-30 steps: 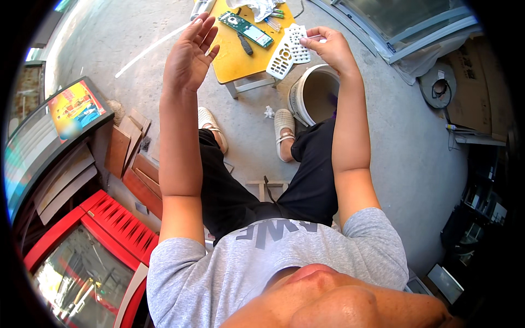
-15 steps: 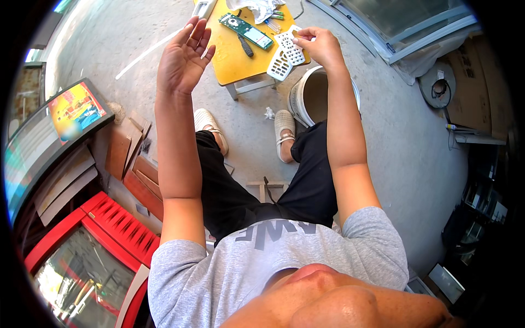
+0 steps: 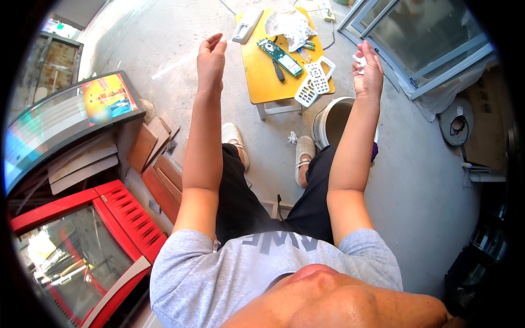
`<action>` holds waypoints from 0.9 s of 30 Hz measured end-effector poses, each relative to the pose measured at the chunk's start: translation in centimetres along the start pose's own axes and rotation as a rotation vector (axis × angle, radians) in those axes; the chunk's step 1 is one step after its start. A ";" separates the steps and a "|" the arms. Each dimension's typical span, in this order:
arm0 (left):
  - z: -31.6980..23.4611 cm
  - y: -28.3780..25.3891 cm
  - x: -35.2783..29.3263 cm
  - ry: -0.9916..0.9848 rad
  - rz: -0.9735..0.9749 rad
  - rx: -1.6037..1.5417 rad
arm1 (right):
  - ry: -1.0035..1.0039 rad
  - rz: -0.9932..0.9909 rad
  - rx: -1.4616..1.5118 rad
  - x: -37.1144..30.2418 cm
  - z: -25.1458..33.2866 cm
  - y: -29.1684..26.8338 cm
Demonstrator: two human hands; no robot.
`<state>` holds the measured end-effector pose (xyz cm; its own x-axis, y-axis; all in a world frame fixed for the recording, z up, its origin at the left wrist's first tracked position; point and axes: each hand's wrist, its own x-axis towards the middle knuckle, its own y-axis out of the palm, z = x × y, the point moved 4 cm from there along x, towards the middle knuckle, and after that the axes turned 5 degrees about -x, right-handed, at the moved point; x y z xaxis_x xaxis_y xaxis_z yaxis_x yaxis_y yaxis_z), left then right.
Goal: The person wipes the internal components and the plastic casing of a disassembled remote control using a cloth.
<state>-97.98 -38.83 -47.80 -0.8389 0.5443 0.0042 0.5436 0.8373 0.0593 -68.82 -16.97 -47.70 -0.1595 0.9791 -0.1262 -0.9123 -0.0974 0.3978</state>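
My right hand (image 3: 370,74) is raised beyond the table's right edge, its curled fingers around a crumpled white tissue (image 3: 361,62). My left hand (image 3: 211,61) hangs in the air left of the table, fingers folded in and nothing visible in them. On the yellow table (image 3: 262,93) lie a green circuit board (image 3: 280,57) with a display and a screwdriver (image 3: 278,71) with a dark handle. A white rubber keypad (image 3: 318,77) rests by a slotted white plate (image 3: 306,94). A pale plastic casing (image 3: 248,24) sits at the far left, small batteries (image 3: 309,46) near a crumpled white sheet (image 3: 290,24).
A white bucket (image 3: 318,123) stands by my right foot, near a scrap of tissue (image 3: 293,137) on the floor. Window frames (image 3: 421,68) lean at the far right. At left are wooden boards (image 3: 143,146) and a red-framed glass cabinet (image 3: 123,218).
My right hand has left the keypad on the table, moved right and now holds a tissue. My left hand has gone from open to folded fingers. The view has shifted.
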 end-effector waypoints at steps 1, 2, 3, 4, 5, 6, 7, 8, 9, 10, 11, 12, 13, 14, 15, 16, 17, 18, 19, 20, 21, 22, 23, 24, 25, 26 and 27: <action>0.3 1.0 0.9 0.020 0.025 0.075 | 0.016 -0.054 0.181 0.8 -0.2 -1.0; 0.4 1.8 1.9 0.040 0.043 0.149 | 0.037 -0.090 0.280 1.1 -0.2 -1.3; 1.2 2.6 3.4 0.090 0.071 0.260 | 0.055 -0.130 0.343 1.7 -0.3 -2.1; 2.5 2.6 5.1 0.143 0.089 0.381 | 0.083 -0.164 0.413 2.3 -1.2 -2.3; 4.0 2.3 6.7 0.165 0.065 0.508 | 0.090 -0.159 0.461 2.2 -1.8 -1.6; 5.2 2.2 8.1 0.145 0.060 0.595 | 0.088 -0.157 0.507 1.9 -1.5 -1.1; 5.5 3.8 8.6 0.155 0.056 0.724 | 0.061 -0.167 0.544 1.9 -0.4 -1.6; 5.6 4.5 9.1 0.165 0.033 0.861 | 0.040 -0.128 0.564 1.7 0.3 -1.4; 6.1 4.5 10.2 0.160 0.014 0.915 | 0.022 -0.085 0.585 1.4 0.8 -0.8; 6.0 5.7 10.2 0.148 -0.015 0.990 | -0.006 -0.056 0.592 1.3 1.4 -1.2; 5.6 6.7 9.8 0.133 -0.044 1.071 | -0.003 -0.054 0.567 1.1 1.8 -1.7; 5.2 7.5 9.5 0.118 -0.074 1.153 | -0.006 -0.057 0.555 1.0 2.0 -2.3; 5.4 7.6 9.9 0.066 -0.020 1.155 | -0.003 -0.053 0.546 1.0 2.2 -2.5; 5.5 7.5 10.3 0.014 0.034 1.155 | -0.001 -0.049 0.537 0.9 2.4 -2.6; 5.5 7.3 10.8 -0.039 0.087 1.154 | 0.005 -0.049 0.539 0.9 2.6 -2.7; 5.6 6.9 11.1 -0.040 0.078 1.159 | 0.011 -0.049 0.539 0.8 2.8 -2.7; 5.7 6.5 11.4 -0.042 0.069 1.164 | 0.017 -0.049 0.539 0.7 2.8 -2.8; 5.7 5.9 11.8 -0.045 0.059 1.169 | 0.023 -0.046 0.548 0.7 2.8 -2.8; 6.4 4.4 12.7 -0.066 0.081 1.114 | 0.034 -0.039 0.558 0.6 2.7 -2.7; 6.3 3.6 12.9 -0.103 0.076 0.996 | 0.036 -0.037 0.568 0.7 2.7 -2.8; 6.7 2.6 13.0 -0.237 0.103 0.664 | 0.040 -0.033 0.569 0.8 2.8 -3.0; 6.7 0.9 13.2 -0.359 0.117 0.335 | 0.051 -0.021 0.577 0.8 2.5 -2.7; 6.2 -0.3 13.0 -0.399 0.173 0.009 | 0.054 -0.020 0.578 0.9 2.4 -2.9; 5.7 -1.2 12.1 -0.440 0.231 -0.321 | 0.048 -0.027 0.572 1.0 2.6 -3.4; 5.0 -1.6 10.6 -0.418 0.284 -0.610 | 0.038 -0.038 0.562 1.0 3.0 -4.0; 4.0 -2.2 9.0 -0.415 0.345 -0.902 | 0.028 -0.044 0.555 1.0 3.3 -4.4; 3.8 -3.7 7.8 -0.414 0.415 -1.046 | 0.029 -0.040 0.559 1.2 3.2 -4.7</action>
<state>-106.43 -37.47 -51.73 -0.4281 0.8987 -0.0947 0.3227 0.2500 0.9129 -63.56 -14.73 -46.78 -0.1468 0.9740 -0.1727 -0.5805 0.0566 0.8123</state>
